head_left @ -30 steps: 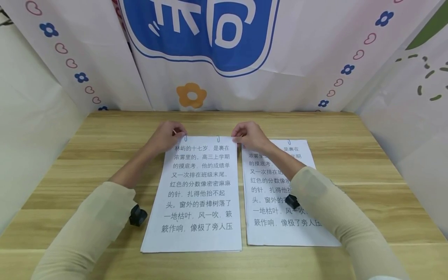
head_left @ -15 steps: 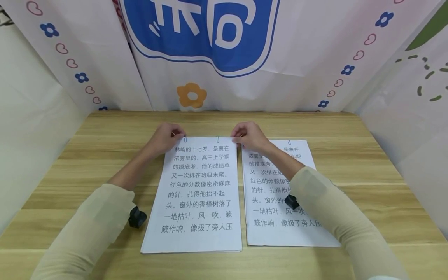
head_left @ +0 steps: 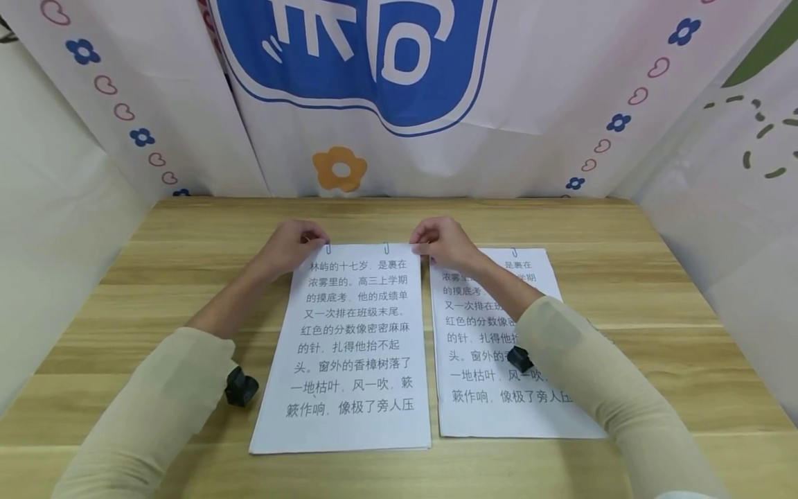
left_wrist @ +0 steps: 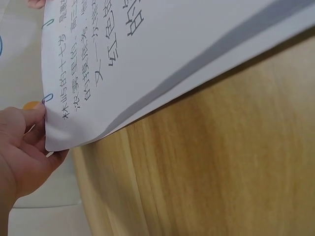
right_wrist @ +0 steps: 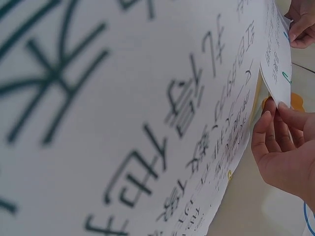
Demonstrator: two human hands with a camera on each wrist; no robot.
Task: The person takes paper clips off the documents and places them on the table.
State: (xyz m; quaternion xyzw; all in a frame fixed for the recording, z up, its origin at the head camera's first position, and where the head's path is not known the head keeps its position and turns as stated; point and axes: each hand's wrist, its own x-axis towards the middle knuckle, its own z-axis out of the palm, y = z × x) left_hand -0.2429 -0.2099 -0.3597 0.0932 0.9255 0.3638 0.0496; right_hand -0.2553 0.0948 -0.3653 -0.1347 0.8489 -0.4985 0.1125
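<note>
Head view: left hand (head_left: 289, 248) and right hand (head_left: 447, 242) pinch clipped pages (head_left: 350, 346), apparently at corners.

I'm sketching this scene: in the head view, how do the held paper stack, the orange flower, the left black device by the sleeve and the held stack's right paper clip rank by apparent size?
1. Held paper stack
2. Orange flower
3. Left black device
4. Right paper clip, by far the smallest

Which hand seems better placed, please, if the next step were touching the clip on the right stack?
Probably the right hand: it is nearer that clip, though it pinches one top corner of the left stack; the left hand holds the other.
</note>
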